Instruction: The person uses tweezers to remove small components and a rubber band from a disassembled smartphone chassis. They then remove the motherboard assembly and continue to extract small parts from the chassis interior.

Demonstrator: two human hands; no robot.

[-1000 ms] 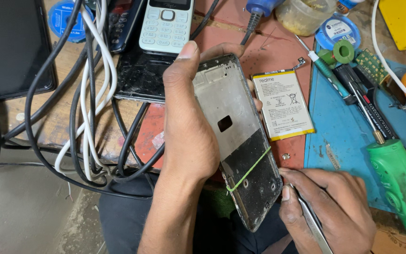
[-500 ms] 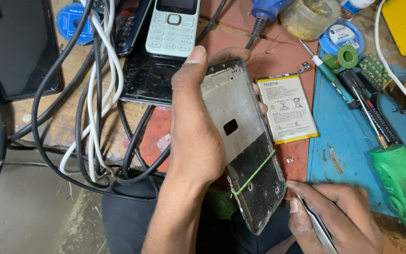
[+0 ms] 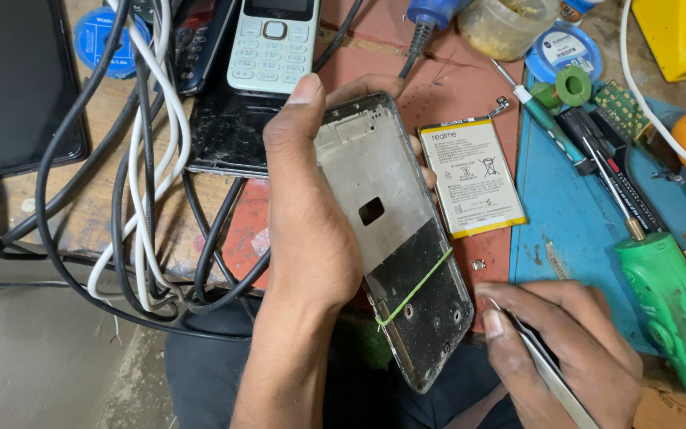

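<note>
Bare grey metal phone mid-frame (image 3: 395,238) with a small rectangular cut-out and a thin green band across its dark lower part was held tilted above the bench edge, over the person's lap. Left hand (image 3: 307,214) was wrapped around its left side, thumb at the top corner, fingertips showing on the far edge: firm hold. Right hand (image 3: 561,349) sat just right of the frame's lower end, pinched shut on slim metal tweezers (image 3: 549,373); tips hidden under the fingers.

Just right of the frame: flat white-and-yellow phone battery (image 3: 472,176) lying on the red mat (image 3: 454,87). Further right of it, blue mat (image 3: 577,230) with a green-handled tool (image 3: 672,318). Above the frame: white keypad phone (image 3: 273,44) on a cracked black screen panel (image 3: 228,127). Left of the frame: tangle of black and white cables (image 3: 140,167).
</note>
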